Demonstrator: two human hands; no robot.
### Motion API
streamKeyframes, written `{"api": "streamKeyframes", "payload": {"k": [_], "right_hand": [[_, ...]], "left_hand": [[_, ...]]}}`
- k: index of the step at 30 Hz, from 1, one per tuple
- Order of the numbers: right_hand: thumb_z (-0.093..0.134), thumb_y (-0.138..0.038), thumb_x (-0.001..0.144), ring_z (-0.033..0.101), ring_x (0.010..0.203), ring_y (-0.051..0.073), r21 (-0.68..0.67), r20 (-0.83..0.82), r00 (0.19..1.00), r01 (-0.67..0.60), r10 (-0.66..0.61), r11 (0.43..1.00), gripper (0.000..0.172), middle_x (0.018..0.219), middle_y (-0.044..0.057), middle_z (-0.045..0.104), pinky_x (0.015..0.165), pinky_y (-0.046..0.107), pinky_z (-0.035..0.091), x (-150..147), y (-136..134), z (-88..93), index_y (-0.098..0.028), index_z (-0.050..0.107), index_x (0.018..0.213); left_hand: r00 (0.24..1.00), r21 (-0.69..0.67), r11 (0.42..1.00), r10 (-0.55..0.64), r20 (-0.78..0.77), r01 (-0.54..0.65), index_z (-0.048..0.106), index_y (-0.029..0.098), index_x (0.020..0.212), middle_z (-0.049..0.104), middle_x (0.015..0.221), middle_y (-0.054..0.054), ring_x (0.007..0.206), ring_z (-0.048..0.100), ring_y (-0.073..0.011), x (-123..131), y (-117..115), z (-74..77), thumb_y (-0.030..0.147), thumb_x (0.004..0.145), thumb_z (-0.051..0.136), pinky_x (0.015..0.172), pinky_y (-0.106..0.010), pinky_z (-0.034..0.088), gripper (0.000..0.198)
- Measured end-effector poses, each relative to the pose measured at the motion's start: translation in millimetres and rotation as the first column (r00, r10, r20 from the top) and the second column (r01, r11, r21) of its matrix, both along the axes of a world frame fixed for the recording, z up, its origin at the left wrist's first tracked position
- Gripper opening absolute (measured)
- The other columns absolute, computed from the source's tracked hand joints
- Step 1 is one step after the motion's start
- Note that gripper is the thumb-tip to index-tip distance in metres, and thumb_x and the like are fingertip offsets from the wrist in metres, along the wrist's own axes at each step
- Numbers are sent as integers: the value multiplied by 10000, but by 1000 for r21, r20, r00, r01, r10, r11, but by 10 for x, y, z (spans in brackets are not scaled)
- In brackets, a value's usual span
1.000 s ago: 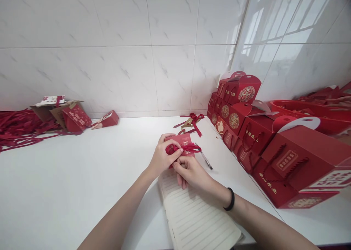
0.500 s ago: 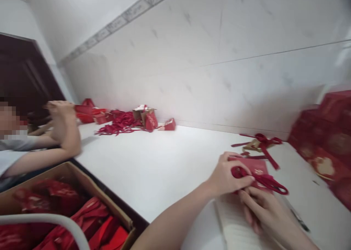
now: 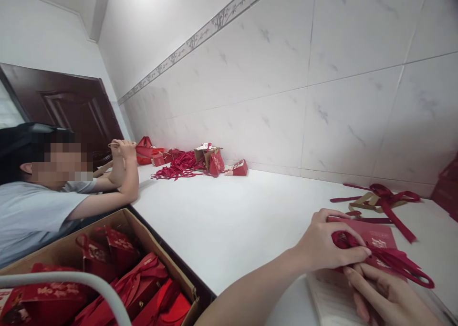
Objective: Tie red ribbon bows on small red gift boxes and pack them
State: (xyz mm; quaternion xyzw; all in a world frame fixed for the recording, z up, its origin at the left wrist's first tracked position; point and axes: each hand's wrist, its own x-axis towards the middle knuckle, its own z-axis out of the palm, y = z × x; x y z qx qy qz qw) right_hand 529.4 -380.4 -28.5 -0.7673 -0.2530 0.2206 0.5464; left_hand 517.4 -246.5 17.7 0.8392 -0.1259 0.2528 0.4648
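My left hand is closed, its thumb and fingers pinching a dark red ribbon. The ribbon's loop sticks out to the right over a red gift box with pale lettering, which lies under both hands. My right hand is closed just below my left thumb, fingers curled and pressed together by the ribbon. What sits between its fingertips is hidden. Beneath the box lies a pale, ribbed-looking stack, perhaps paper.
Loose red ribbons lie behind my hands, near the tiled wall. Farther left are a ribbon pile and small red boxes. A carton of red boxes stands at lower left, beside a co-worker with raised hands.
The view has swung left, so everything sits farther right, and it is sharper. More of the co-worker shows. My hands keep nearly the same grip at the ribbon.
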Motion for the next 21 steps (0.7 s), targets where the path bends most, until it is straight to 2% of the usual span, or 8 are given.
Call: {"api": "streamKeyframes", "payload": {"k": [6,7,9,11,12,14,17,21], "right_hand": [[535,-644,755,492,333,110,93,-41,980,-191,196,977,482,478,23,574,323,178,316,-220,-74,497,-188,452,622],[508,-653,765,469,317,105,175,3,989,-147,148,974,503,447,19,549,318,183,314,-183,-115,586,-182,457,596],[449,-635,800,397,285,87,403,105,983,94,-148,911,512,382,-10,470,302,188,278,-34,-233,722,-175,482,579],[479,-561,806,365,301,72,522,118,871,353,-476,776,447,389,-35,428,301,184,253,157,-374,777,-177,475,578],[501,-530,803,380,329,67,506,143,830,407,-540,760,416,433,-33,450,317,181,275,246,-434,775,-172,483,593],[519,-499,803,440,400,68,384,164,834,438,-526,813,375,544,-16,508,340,172,308,382,-506,728,-163,503,637],[515,-525,809,445,438,67,209,108,940,297,-324,932,393,595,-30,470,341,167,338,454,-486,639,-170,471,644],[572,-522,772,420,459,61,203,71,986,135,-152,970,420,570,-56,386,354,153,368,402,-420,617,-180,398,602]], "left_hand": [[998,1,1000,-28,60,28,656,214,733,561,1037,-71,1123,531,-222,82,77,11,160,678,707,1020,-369,441,93],[997,9,999,-47,60,46,652,207,730,558,1034,-74,1115,529,-227,108,92,10,179,685,702,1013,-391,436,73],[997,7,998,-61,49,61,637,199,738,540,1083,-75,1097,533,-223,151,116,13,188,718,660,996,-416,432,32],[996,22,997,-72,51,70,629,201,729,530,1103,-71,1113,523,-225,170,132,26,212,738,637,1000,-417,418,16],[996,34,997,-73,46,71,627,203,725,527,1109,-68,1123,518,-226,172,137,35,230,746,629,995,-408,421,34],[997,58,996,-70,36,68,628,209,723,521,1115,-65,1141,509,-228,168,144,47,271,756,620,969,-383,441,70],[998,72,996,-63,28,61,629,217,731,520,1119,-61,1156,500,-229,174,151,48,305,753,618,940,-358,462,92],[996,71,994,-86,19,85,625,221,722,527,1116,-59,1142,511,-227,212,175,42,308,726,633,936,-356,469,87]]}}
